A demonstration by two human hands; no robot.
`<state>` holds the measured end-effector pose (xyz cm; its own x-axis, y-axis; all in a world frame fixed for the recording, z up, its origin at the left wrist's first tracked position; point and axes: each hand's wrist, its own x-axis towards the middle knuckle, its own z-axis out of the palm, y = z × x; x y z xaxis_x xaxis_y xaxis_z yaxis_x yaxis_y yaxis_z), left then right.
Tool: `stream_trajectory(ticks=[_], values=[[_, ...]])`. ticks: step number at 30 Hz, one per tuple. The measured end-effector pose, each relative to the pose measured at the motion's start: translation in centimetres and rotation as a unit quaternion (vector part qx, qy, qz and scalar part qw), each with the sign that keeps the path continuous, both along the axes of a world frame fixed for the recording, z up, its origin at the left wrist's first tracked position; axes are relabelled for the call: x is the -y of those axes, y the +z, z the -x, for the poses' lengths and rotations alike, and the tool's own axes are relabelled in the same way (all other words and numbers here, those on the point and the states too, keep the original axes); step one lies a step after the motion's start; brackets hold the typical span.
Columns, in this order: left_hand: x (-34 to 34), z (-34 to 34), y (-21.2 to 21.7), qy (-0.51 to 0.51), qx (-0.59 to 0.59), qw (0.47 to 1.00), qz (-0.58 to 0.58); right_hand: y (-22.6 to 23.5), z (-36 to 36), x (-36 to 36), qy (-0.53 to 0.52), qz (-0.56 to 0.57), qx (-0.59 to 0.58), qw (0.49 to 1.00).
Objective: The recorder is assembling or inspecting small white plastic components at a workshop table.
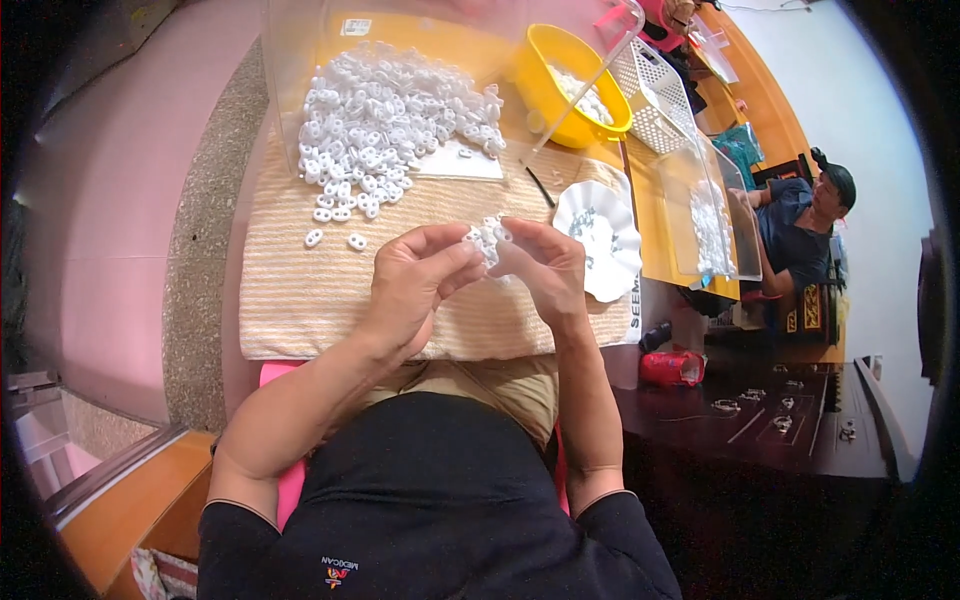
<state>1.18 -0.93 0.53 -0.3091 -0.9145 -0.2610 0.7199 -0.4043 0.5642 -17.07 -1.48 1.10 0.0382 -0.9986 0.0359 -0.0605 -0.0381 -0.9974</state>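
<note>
Above the near part of a striped towel (300, 300), my two hands meet at a small cluster of white plastic two-holed pieces (488, 236). My left hand (415, 275) pinches the cluster from one side with thumb and fingers. From the other side, my right hand (550, 268) grips it in the same way. Farther off lies a big heap of white two-holed oval pieces (390, 120), with a few strays (357, 242) on the towel. Right of my right hand sits a white wavy-rimmed dish (627, 240) holding small grey bits.
A clear plastic bin (285, 90) surrounds the heap. Beyond it stand a yellow basin (540, 50) with white pieces and a white perforated basket (650, 75). A thin black stick (540, 186) lies beside the dish. At right, another person (800, 220) sits by a clear tub (745, 240).
</note>
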Motion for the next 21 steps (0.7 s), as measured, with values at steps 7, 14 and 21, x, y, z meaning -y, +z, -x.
stream_trajectory(ticks=[7, 14, 21], values=[[0.0, 0.1, -0.2, -0.020, -0.002, 1.000, -0.009, -0.3, 0.5, -0.8, 0.003, -0.013, 0.002, 1.000], [-0.3, 0.2, -0.2, -0.036, -0.001, 0.999, -0.002, -0.4, 0.3, -1.9, -0.003, -0.027, 0.030, 0.999], [-0.1, 0.3, -0.7, -0.035, 0.009, 0.999, -0.016, -0.6, 0.7, -3.5, -0.004, 0.126, -0.249, 0.960]])
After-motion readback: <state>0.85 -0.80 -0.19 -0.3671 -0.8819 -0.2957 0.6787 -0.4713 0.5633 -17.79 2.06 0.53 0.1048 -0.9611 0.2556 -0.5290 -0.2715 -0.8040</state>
